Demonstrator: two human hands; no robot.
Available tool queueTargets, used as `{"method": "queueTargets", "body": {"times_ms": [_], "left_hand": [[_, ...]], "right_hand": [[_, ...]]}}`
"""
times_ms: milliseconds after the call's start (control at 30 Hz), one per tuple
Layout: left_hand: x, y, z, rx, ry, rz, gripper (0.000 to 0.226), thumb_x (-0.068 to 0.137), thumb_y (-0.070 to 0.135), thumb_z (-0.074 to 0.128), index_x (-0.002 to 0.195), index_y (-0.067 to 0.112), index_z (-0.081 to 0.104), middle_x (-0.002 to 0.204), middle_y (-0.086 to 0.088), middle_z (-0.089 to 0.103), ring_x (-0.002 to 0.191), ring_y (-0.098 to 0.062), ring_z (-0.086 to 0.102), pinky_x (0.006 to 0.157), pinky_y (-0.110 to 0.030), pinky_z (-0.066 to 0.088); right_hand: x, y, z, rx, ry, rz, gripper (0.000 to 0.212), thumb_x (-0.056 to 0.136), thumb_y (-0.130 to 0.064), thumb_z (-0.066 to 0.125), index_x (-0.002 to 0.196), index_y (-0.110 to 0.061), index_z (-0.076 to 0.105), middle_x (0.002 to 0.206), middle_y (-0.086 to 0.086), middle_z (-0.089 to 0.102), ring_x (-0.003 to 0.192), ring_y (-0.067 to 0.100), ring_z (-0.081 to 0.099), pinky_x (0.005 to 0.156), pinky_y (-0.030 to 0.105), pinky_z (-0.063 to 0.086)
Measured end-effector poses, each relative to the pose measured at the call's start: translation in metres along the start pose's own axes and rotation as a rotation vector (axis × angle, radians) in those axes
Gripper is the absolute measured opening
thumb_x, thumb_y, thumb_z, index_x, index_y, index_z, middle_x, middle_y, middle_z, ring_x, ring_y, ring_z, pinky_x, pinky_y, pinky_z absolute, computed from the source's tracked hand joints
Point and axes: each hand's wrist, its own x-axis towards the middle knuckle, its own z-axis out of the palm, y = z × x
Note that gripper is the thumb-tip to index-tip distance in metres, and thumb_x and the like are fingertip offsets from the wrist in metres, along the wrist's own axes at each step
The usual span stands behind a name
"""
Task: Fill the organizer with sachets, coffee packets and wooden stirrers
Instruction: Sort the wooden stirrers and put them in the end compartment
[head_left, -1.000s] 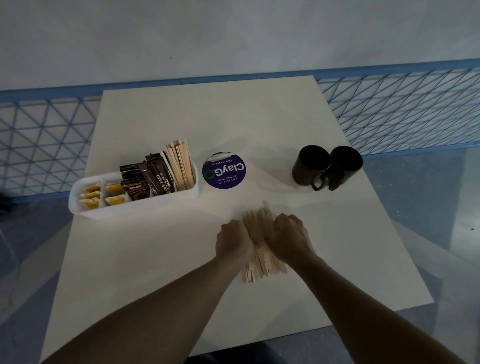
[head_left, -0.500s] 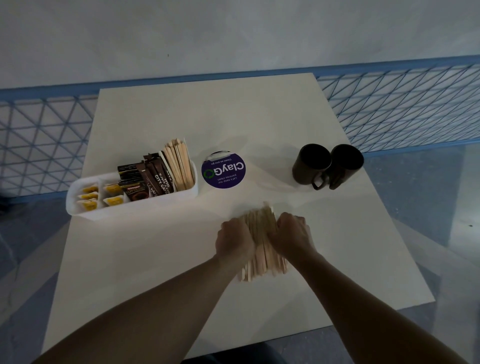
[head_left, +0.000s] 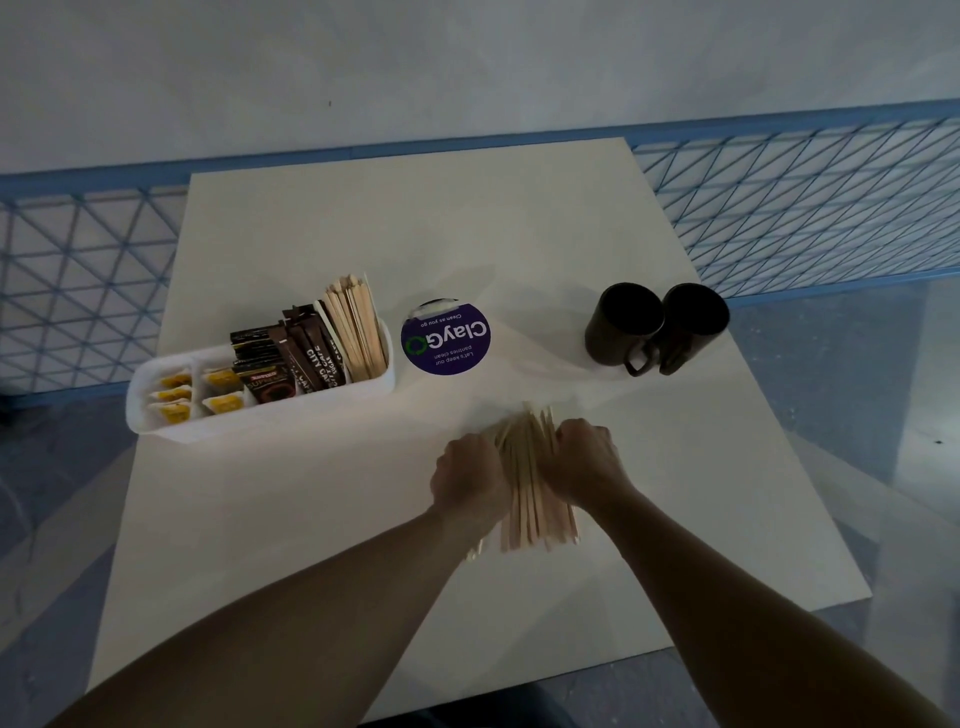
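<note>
Both the left hand (head_left: 470, 478) and right hand (head_left: 584, 465) are curling around a bundle of pale wooden stirrers (head_left: 530, 501) at frame centre, squeezing its sides, likely squaring it for one lift; farther upper left, white plastic organizer (head_left: 260, 413) is sitting part-filled.

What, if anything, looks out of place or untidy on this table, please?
A loose bundle of pale wooden stirrers lies splayed and uneven on the cream table, gripped between the left hand and right hand, outside the white plastic organizer. The round purple ClayGo label reads upside down from here.
</note>
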Motion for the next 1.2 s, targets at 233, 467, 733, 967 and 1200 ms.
{"method": "queueTargets", "body": {"times_ms": [233,467,733,967,1200], "left_hand": [[-0.001,-0.008,-0.002,-0.038,-0.019,0.031,0.021,0.093,0.026,0.059,0.110,0.013,0.062,0.106,-0.005,0.065,0.091,-0.021,0.063,0.078,-0.030,0.054],[-0.001,-0.007,-0.008,-0.005,-0.067,0.015,0.033,0.090,0.020,0.063,0.119,0.006,0.056,0.114,-0.010,0.061,0.100,-0.025,0.061,0.081,-0.031,0.052],[-0.003,-0.009,-0.018,-0.013,-0.077,0.054,0.029,0.091,0.013,0.060,0.118,0.004,0.055,0.114,-0.012,0.061,0.105,-0.027,0.060,0.085,-0.030,0.050],[0.004,-0.004,-0.030,0.019,-0.168,0.050,0.023,0.096,0.013,0.054,0.111,-0.003,0.061,0.106,-0.014,0.064,0.096,-0.026,0.062,0.083,-0.031,0.055],[0.008,-0.001,-0.047,-0.054,-0.261,-0.062,0.025,0.099,0.015,0.048,0.115,-0.003,0.057,0.117,-0.018,0.056,0.105,-0.030,0.057,0.075,-0.029,0.045]], "right_hand": [[-0.004,0.001,-0.008,0.064,0.019,0.009,0.012,0.086,-0.008,0.051,0.080,-0.008,0.060,0.076,0.009,0.062,0.064,0.023,0.061,0.050,0.032,0.052],[-0.002,0.004,-0.012,0.175,-0.062,0.099,0.015,0.095,-0.013,0.048,0.094,-0.006,0.061,0.087,0.011,0.064,0.062,0.018,0.059,0.046,0.022,0.045],[-0.002,0.000,-0.011,0.228,0.035,0.162,0.028,0.101,-0.020,0.036,0.123,-0.005,0.045,0.108,0.015,0.054,0.092,0.030,0.062,0.077,0.046,0.058],[-0.007,-0.006,-0.018,0.370,0.060,0.166,0.023,0.106,-0.019,0.030,0.123,-0.007,0.039,0.099,0.016,0.058,0.067,0.020,0.058,0.044,0.026,0.043],[-0.005,-0.011,-0.013,0.496,0.007,0.168,0.022,0.103,-0.022,0.034,0.117,-0.012,0.049,0.092,0.010,0.056,0.063,0.014,0.048,0.050,0.029,0.041]]}}
